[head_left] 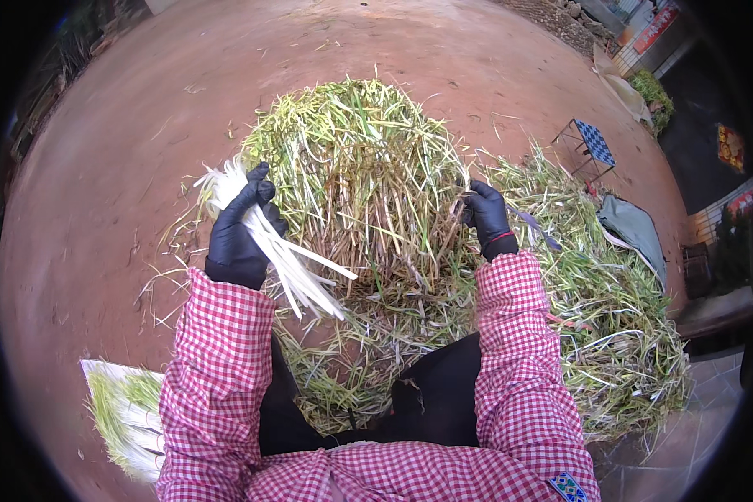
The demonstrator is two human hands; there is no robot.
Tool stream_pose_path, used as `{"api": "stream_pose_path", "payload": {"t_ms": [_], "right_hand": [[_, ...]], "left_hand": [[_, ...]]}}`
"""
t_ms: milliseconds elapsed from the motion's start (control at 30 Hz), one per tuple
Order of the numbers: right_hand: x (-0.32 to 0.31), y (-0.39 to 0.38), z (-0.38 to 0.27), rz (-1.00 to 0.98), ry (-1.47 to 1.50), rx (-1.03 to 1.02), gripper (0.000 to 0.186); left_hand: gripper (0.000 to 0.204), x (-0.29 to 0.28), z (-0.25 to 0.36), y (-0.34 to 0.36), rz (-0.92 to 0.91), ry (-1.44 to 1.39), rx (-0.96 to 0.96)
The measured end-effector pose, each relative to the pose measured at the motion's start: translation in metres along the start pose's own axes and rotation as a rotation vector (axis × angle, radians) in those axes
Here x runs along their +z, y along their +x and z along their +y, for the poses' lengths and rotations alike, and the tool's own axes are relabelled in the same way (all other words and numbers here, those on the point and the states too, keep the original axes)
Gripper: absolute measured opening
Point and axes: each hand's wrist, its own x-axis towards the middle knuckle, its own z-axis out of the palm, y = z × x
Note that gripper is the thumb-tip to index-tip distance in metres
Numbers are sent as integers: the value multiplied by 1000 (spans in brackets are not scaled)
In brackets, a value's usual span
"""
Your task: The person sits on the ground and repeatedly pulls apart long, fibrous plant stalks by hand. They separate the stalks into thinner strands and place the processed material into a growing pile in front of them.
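The left hand (236, 237) gripped a bunch of white stalks (286, 255); the right hand (487, 217) was closed on stems in the big green pile (368, 184). A small sorted stack (124, 414) lay lower left, so most looked left to do

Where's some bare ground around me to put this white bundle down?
Bare reddish ground lies open on the left, beyond the left hand holding the white stalks, and between that hand and the sorted stalks at lower left. Far ground above the pile is bare too. Ahead and right, around the right hand, cuttings crowd everything.
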Motion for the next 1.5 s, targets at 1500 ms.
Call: {"api": "stream_pose_path", "payload": {"t_ms": [1500], "right_hand": [[76, -95, -17, -489, -110, -349, 13]], "left_hand": [[21, 36, -94, 1, -107, 330, -34]]}}
